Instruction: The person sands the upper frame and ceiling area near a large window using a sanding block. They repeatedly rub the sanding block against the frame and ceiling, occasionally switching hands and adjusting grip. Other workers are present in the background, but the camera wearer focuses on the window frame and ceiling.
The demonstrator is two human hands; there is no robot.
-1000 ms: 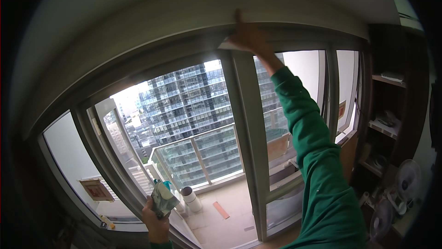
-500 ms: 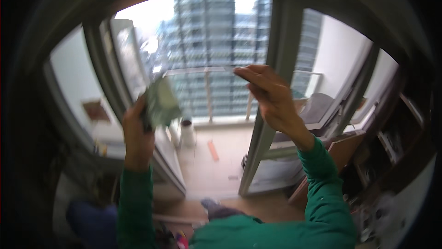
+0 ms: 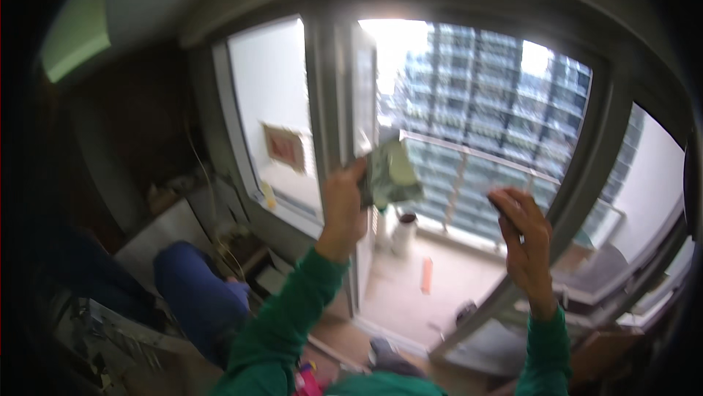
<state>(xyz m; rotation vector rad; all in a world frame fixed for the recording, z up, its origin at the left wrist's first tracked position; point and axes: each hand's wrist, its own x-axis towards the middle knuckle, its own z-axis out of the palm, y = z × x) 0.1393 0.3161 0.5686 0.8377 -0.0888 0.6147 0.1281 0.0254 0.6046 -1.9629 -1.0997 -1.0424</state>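
My left hand (image 3: 343,205) is raised beside the door frame, its fingers closed on the edge of a flat, roughly square greenish-grey piece (image 3: 375,180). A paler, yellowish-green patch covers the outer part of this piece, and blur hides what it is. Further right and apart from it, my right hand (image 3: 529,238) is held up in front of the doorway. Its fingers are pressed together in a pinch, and anything between them is too small or blurred to make out. Green sleeves cover both of my forearms.
Ahead, a doorway in a grey frame (image 3: 619,95) opens onto a balcony with a glass railing (image 3: 483,165). A whitish bucket (image 3: 404,233) and an orange strip (image 3: 426,275) are on the balcony floor. At lower left is a person's blue-clothed leg (image 3: 194,286).
The view has swung left, so the doorway sits further right and the left window and blue-clothed leg show more. My left hand still holds the flat piece; my right hand stays pinched.
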